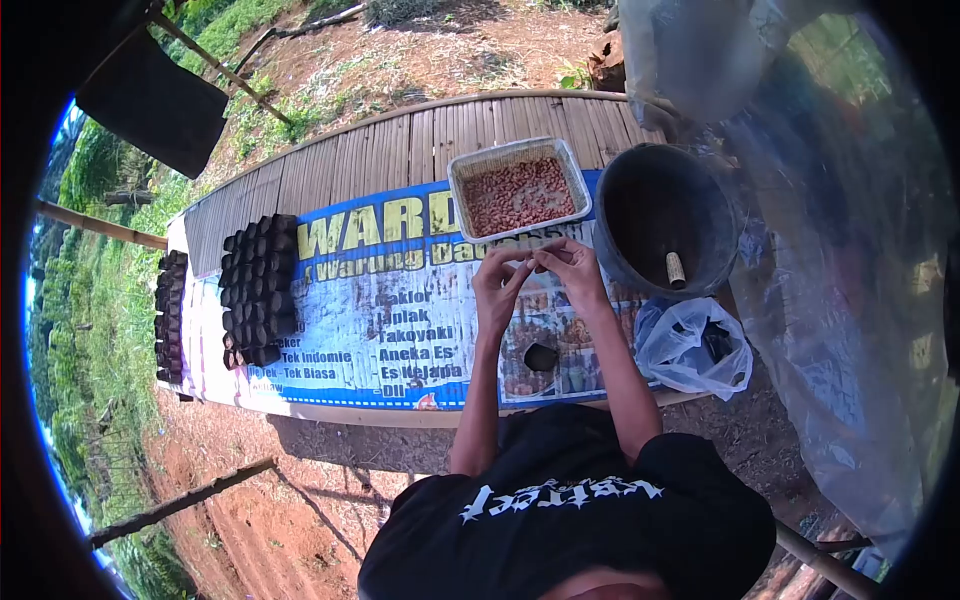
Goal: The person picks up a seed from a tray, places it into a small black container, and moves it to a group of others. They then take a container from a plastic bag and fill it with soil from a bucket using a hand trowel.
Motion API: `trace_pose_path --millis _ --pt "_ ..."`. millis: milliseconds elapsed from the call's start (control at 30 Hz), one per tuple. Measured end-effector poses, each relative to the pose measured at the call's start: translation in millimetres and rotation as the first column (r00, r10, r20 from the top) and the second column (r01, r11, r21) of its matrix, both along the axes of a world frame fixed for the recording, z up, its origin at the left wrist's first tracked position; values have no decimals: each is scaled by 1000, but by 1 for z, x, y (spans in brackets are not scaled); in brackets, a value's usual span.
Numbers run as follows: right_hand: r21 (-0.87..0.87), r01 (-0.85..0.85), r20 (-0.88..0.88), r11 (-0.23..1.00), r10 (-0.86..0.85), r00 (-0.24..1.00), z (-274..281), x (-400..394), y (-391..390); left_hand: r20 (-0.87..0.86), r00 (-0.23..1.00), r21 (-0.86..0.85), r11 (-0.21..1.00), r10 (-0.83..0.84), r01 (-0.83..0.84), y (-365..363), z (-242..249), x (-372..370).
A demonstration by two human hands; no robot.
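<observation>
My left hand [498,287] and my right hand [572,272] meet over the printed banner, fingertips pinched together. Whatever is between the fingers is too small to make out. Just beyond them sits a pale rectangular plastic tray [500,155] holding many reddish seeds [515,198]. Between my forearms, a small black pot or bag [540,357] rests on the banner. To the right of my hands stands a large dark bucket [618,215], with a pale, speckled cylindrical piece [676,269] inside near its front wall.
A banner [335,300] covers much of the bamboo-slat table [375,150]. Several small dark pots [258,285] stand in rows at the left, with another row [170,315] at the edge. A clear plastic bag [700,355] lies front right. Plastic sheeting [800,250] hangs at right.
</observation>
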State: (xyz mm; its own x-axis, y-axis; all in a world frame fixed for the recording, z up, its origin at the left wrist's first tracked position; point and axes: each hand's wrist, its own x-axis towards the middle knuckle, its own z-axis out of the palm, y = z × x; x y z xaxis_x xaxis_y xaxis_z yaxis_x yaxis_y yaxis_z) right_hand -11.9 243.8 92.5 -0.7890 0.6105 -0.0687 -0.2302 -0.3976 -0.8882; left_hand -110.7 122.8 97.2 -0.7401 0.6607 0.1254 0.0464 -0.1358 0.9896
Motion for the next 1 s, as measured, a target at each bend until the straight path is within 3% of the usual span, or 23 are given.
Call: trace_pose_path --millis 200,233,300,500,833,933,1000 --pt "-71 -36 23 997 37 999 8 15 -6 -147 989 10 1000 -8 10 -11 10 7" --pt "-66 -47 22 997 48 999 12 17 -7 -105 994 35 999 17 -14 -11 12 9" --pt "-7 -50 34 999 50 998 19 19 -11 -16 998 82 995 63 -61 -11 16 14" --pt "248 -25 80 968 6 997 39 27 -18 226 974 57 998 -15 2 -14 22 20" --pt "550 -13 125 835 -66 990 42 28 -19 201 979 18 1000 -23 20 -15 27 20" --pt "359 -1 136 933 -51 989 47 29 -23 241 970 22 1000 15 -21 -17 14 17" --pt "328 12 144 945 -63 988 45 28 -23 261 962 17 996 75 -82 -18 11 15"
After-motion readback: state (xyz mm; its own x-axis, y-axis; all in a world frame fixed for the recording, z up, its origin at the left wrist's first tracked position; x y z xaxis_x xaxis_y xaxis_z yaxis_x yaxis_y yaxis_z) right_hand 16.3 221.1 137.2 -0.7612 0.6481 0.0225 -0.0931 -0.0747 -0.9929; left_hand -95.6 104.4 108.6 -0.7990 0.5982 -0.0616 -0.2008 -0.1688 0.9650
